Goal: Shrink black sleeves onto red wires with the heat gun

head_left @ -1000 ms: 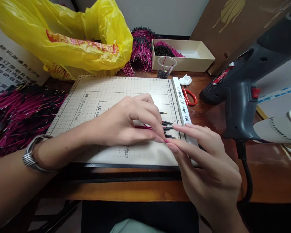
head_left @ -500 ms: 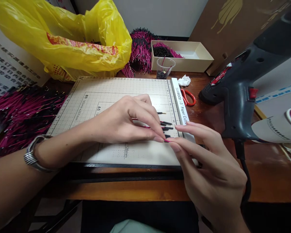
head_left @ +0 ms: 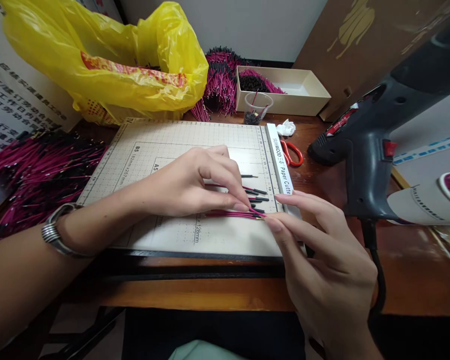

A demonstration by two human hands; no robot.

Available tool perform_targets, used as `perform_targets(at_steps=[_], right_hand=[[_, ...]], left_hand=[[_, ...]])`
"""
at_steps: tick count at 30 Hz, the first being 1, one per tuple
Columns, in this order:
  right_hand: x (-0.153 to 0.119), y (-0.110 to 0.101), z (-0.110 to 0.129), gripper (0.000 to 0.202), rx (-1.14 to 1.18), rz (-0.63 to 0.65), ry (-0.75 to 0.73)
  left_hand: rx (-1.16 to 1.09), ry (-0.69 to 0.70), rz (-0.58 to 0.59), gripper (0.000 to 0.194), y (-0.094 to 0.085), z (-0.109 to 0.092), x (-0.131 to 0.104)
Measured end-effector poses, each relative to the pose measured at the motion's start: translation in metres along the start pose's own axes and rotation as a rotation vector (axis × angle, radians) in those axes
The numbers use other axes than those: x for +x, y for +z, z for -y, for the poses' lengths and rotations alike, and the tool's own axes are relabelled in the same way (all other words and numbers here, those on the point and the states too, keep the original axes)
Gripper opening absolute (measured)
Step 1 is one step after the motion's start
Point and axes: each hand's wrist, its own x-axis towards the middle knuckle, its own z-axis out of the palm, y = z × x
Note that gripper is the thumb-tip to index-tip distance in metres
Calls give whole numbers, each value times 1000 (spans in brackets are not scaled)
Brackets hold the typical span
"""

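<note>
Over a gridded paper cutter board (head_left: 180,240), both hands pinch one thin magenta wire (head_left: 256,212). My left hand (head_left: 206,182) has thumb and forefinger closed on it from the left. At its right end, thumb and forefinger of my right hand (head_left: 322,245) are pressed together, hiding that tip; the other fingers are raised. Just below my left fingertips lie several magenta wires (head_left: 232,215) with black sleeves and metal tips. More black-sleeved wires (head_left: 260,192) stick out on the board beyond my left hand.
A heat gun (head_left: 367,165) stands at right by a paper cup (head_left: 416,202). Behind the board are red-handled scissors (head_left: 294,154), a plastic cup (head_left: 255,110), a box (head_left: 300,102) and a yellow bag (head_left: 135,95). Magenta wires (head_left: 45,175) are heaped at left.
My fingertips have drawn slightly apart, so more of the held wire shows between them. The wires below my left hand have come into sight. The view has shifted a little.
</note>
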Motion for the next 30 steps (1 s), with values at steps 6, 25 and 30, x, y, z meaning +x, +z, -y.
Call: perform_targets(at_steps=[6, 25, 30], right_hand=[[-1, 0, 1, 12, -28, -8, 7], [0, 3, 1, 49, -67, -7, 16], [2, 3, 1, 43, -99, 16, -11]], left_hand=[[13, -17, -19, 9, -2, 2, -1], [503, -12, -118, 19, -18, 22, -5], [511, -53, -66, 24, -15, 21, -4]])
